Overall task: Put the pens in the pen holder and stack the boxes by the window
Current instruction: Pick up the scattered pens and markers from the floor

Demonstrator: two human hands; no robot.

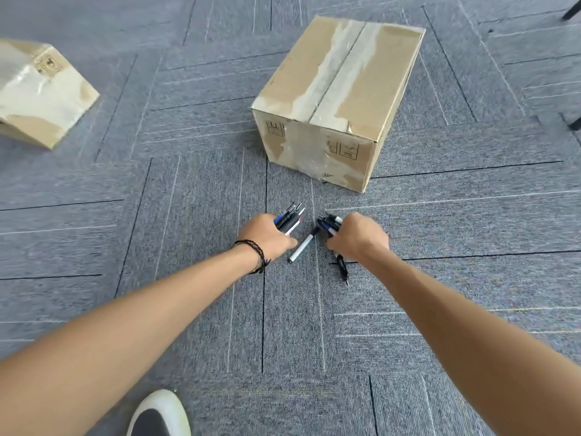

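1. Head view looks down at a grey carpet [188, 184] with both bare arms stretched forward and the hands meeting near the middle of the picture.
2. The left hand [267, 236] is clenched around a bundle of pens [290, 217], whose tips fan out past the knuckles toward 1 o'clock. A dark braided bracelet [256, 251] circles that wrist.
3. The right hand [358, 237] is closed on a second bundle of pens [330, 223], with the ends sticking out toward 10 o'clock, pointing at the other bundle. The two bundles are near each other but apart.
4. Between the hands a white marker [302, 247] with a black cap lies flat on the carpet, running from 7 o'clock up to 1 o'clock. Its capped end reaches right beside the right hand's bundle; whether they touch cannot be told.
5. At 6 o'clock from the right hand, just below the wrist, a black pen [342, 272] lies loose on the carpet.
6. A large taped cardboard box [339, 99] sits on the floor at 12 o'clock from the hands, well apart from them.
7. A second box [41, 89] lies tilted at 10 o'clock, far off by the left edge.
8. A white-rimmed shoe [160, 415] shows at 6 o'clock along the bottom edge.
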